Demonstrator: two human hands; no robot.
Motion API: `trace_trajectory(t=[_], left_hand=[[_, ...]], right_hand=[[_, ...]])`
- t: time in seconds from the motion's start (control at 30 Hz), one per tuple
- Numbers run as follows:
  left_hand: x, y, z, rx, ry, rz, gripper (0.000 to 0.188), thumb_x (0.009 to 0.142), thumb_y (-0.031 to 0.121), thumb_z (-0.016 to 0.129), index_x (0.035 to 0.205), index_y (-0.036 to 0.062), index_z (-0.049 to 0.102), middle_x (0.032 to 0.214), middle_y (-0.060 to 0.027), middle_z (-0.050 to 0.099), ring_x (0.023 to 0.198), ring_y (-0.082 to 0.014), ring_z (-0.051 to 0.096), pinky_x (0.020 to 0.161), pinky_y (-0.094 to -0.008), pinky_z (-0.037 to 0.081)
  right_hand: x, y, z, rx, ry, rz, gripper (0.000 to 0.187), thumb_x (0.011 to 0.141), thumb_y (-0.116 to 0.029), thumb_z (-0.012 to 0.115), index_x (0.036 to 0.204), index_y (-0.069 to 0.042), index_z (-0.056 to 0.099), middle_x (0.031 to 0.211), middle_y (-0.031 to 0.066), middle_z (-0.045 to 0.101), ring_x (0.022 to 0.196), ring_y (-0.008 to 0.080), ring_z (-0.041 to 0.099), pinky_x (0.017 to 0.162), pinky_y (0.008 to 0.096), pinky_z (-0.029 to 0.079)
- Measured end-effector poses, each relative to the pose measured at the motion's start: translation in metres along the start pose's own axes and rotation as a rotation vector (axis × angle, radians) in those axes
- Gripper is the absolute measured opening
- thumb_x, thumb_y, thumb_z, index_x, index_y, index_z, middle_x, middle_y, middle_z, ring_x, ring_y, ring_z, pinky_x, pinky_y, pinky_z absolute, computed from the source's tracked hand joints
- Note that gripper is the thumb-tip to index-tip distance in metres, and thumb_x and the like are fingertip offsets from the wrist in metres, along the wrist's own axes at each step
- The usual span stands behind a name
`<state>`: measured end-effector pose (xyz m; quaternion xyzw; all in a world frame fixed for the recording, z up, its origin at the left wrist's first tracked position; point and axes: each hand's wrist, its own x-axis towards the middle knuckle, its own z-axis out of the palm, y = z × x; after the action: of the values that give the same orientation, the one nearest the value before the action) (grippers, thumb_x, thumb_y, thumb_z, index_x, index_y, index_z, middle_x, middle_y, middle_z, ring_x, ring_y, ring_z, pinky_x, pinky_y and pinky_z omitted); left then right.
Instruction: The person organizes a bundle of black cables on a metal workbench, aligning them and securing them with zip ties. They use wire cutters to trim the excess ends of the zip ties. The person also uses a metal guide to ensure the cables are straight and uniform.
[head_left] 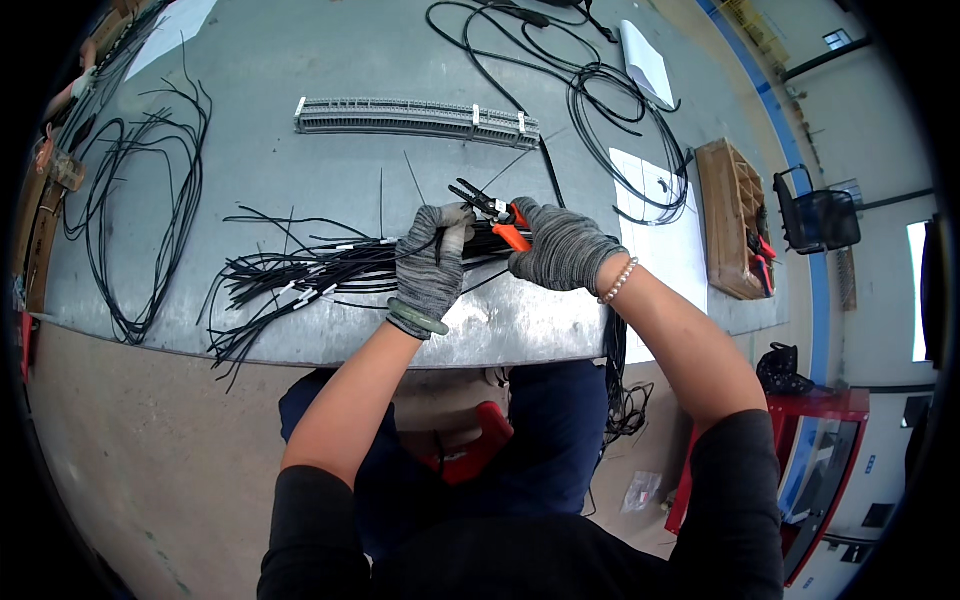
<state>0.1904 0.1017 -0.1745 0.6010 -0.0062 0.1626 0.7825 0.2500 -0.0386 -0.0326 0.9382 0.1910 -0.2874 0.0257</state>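
Note:
My right hand (565,248), in a grey striped knit glove, is closed around the orange handles of a pair of wire strippers (511,235). The tool's dark jaws point up and left, just beyond the fingertips of my left hand (430,262). That hand, gloved alike, pinches a thin black wire near the jaws; whether the jaws touch it is too small to tell. Under and beside my left hand lies a bundle of black wires (335,265), with white markers on several of them. It spreads out leftward along the near side of the metal table (540,325).
A long grey terminal block strip (400,117) lies farther back. Loops of black cable (590,80) sit at the back right, more wires (150,130) at the left. Right are paper sheets (680,250) and a wooden tool box (725,220). Another person's gloved hand (82,82) shows far left.

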Motion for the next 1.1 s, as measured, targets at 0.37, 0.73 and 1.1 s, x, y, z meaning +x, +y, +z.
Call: trace_trajectory(t=[0.37,0.73,1.1], left_hand=[[0.005,-0.003,0.0,-0.085,0.006,-0.029,0.008,0.096,0.007,0.054,0.101,0.001,0.054,0.107,-0.0146,0.064,0.099,-0.0214,0.066,0.087,-0.0338,0.056],[0.022,-0.004,-0.012,-0.213,0.058,-0.179,0.008,0.095,0.008,0.057,0.101,0.0046,0.054,0.101,-0.012,0.065,0.089,-0.0187,0.066,0.076,-0.0298,0.058],[-0.006,0.026,-0.007,-0.23,-0.24,-0.633,0.04,0.094,0.031,0.061,0.12,0.0018,0.056,0.109,-0.012,0.064,0.094,-0.0185,0.064,0.078,-0.0297,0.055]], right_hand=[[0.007,0.022,0.015,0.531,0.042,0.072,0.062,0.077,-0.027,0.066,0.13,0.002,0.051,0.093,0.0206,0.067,0.086,0.0333,0.066,0.08,0.0396,0.052],[-0.098,0.002,0.038,-0.268,-0.211,-0.479,0.079,0.072,-0.037,0.072,0.139,-0.006,0.044,0.108,0.0185,0.062,0.093,0.0314,0.064,0.082,0.04,0.05],[-0.135,0.033,0.083,-0.155,-0.043,-0.216,0.081,0.071,-0.037,0.072,0.14,-0.008,0.041,0.12,0.019,0.053,0.112,0.0329,0.052,0.101,0.0446,0.036]])
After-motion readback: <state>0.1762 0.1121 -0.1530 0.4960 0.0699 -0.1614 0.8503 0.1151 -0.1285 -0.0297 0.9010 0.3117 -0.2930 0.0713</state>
